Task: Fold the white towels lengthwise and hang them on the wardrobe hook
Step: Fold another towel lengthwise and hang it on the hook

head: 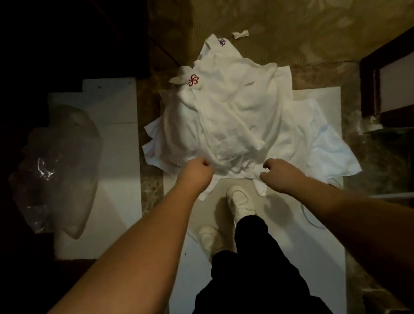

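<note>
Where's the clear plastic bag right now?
In the head view the clear plastic bag lies at the left, on a white board on the floor, apart from the towel pile at centre and beyond the left hand.

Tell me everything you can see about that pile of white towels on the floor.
The pile of white towels is a crumpled, unfolded heap of thin white cloth lying on white sheets on the floor. Two corners show embroidered flower logos, one red, one purple. The left hand grips its near edge; the right hand is curled at the edge too.
</note>
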The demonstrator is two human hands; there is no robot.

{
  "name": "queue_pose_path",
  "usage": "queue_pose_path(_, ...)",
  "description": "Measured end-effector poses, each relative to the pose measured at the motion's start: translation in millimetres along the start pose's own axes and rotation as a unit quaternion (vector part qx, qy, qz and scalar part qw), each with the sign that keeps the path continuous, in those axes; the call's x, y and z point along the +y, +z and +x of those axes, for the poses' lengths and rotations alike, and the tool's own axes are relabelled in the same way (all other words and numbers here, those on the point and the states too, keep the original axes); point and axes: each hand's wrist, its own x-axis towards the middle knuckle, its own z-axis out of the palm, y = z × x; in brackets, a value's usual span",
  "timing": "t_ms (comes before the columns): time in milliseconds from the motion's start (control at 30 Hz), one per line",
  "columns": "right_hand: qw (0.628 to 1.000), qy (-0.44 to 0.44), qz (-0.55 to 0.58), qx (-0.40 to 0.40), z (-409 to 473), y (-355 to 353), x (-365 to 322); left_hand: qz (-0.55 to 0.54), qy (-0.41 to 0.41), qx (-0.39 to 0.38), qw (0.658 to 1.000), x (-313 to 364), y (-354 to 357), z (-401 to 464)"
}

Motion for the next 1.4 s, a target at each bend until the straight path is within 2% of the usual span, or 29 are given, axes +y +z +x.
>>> queue_pose_path(100,0.999,-0.026,0.028,0.011,54,2,-13,-0.035,0.003,0.013,0.999,12,8,54)
queue_pose_path(233,0.989,-0.064,0.081,0.102,117,-1,-24,-0.095,-0.008,0.019,0.995,16,15,125)
queue_pose_path(300,0.983,-0.051,0.113,0.133,142,0,-27,-0.141,-0.016,0.021,0.990,13,20,155)
queue_pose_path(467,0.982,-0.012,0.149,0.115,171,6,-20,-0.245,-0.051,0.012,0.968,8,39,187)
queue_pose_path(567,0.987,-0.032,0.137,0.080,156,8,-20,-0.291,-0.072,0.013,0.954,9,48,178)
queue_pose_path(700,0.990,-0.053,0.129,0.010,113,13,-22,-0.312,-0.084,-0.003,0.946,10,51,138)
queue_pose_path(800,0.991,-0.056,0.122,-0.009,70,9,-18,-0.346,-0.102,0.017,0.933,3,39,86)
queue_pose_path(867,0.991,-0.066,0.112,-0.022,41,5,-18,-0.397,-0.137,0.027,0.907,-3,28,50)
queue_pose_path(967,0.991,-0.100,0.082,-0.034,-1,2,-31,-0.497,-0.162,-0.046,0.851,-4,12,-7)
queue_pose_path(1067,0.987,-0.131,0.096,-0.004,-47,-3,-51,-0.565,-0.144,-0.066,0.810,0,-5,-61)
queue_pose_path(1200,0.975,-0.174,0.131,0.049,-118,-4,-66,-0.592,-0.116,-0.050,0.796,4,-28,-127)
queue_pose_path(1300,0.957,-0.238,0.143,0.081,-182,3,-69,-0.618,-0.095,-0.025,0.780,8,-43,-178)
queue_pose_path(1400,0.929,-0.313,0.113,0.163,-241,14,-75,-0.638,-0.078,-0.007,0.766,14,-55,-229)
